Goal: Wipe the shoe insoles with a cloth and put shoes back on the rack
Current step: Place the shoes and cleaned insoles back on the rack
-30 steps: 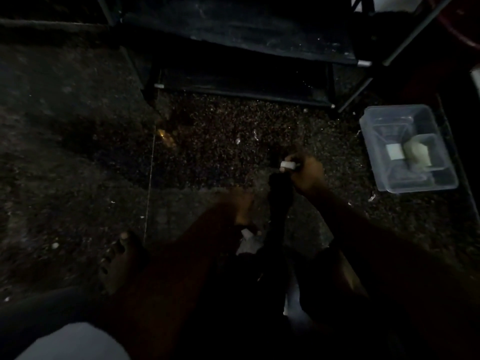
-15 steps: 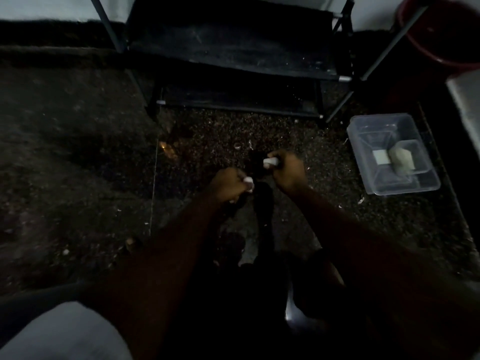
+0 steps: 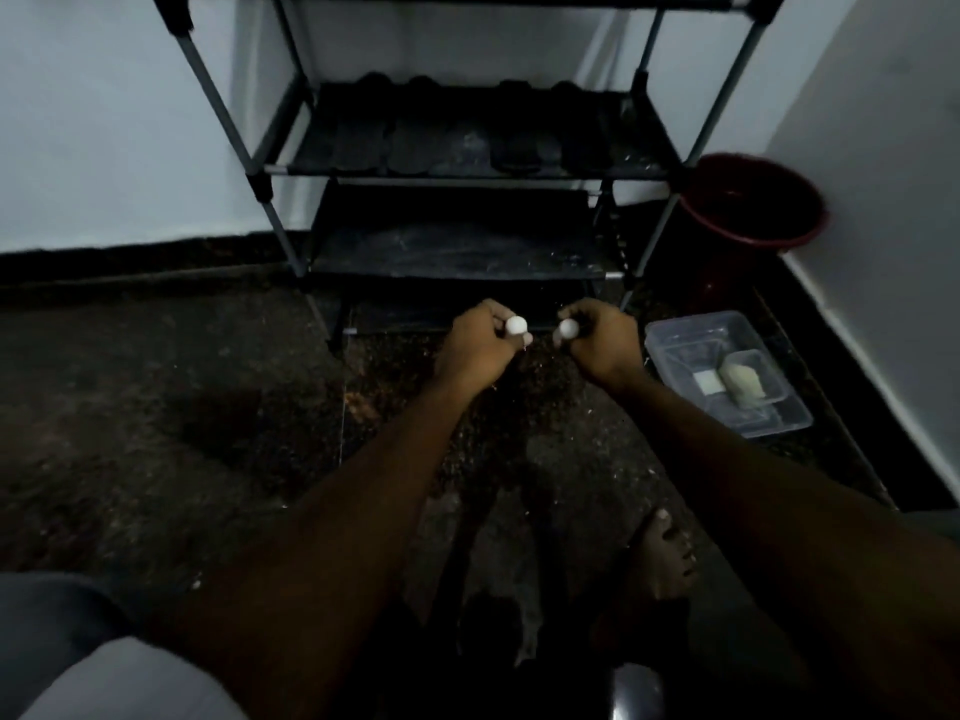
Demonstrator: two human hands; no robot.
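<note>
At the frame's centre, the left hand point(image 3: 480, 348) and right hand point(image 3: 605, 345) each gripped a white-tipped dark thing point(image 3: 517, 324) just before the rack point(image 3: 457, 246), whose upper-centre shelf held 4 dark shoes point(image 3: 415, 145).

Rack point(image 3: 457, 252) black with grey poles, shoes point(image 3: 358, 142) on it black, each knob point(image 3: 517, 324) white, bucket point(image 3: 779, 233) dark red, tub point(image 3: 670, 332) clear, floor point(image 3: 156, 407) dark and speckled, wall point(image 3: 104, 122) pale grey-white.
</note>
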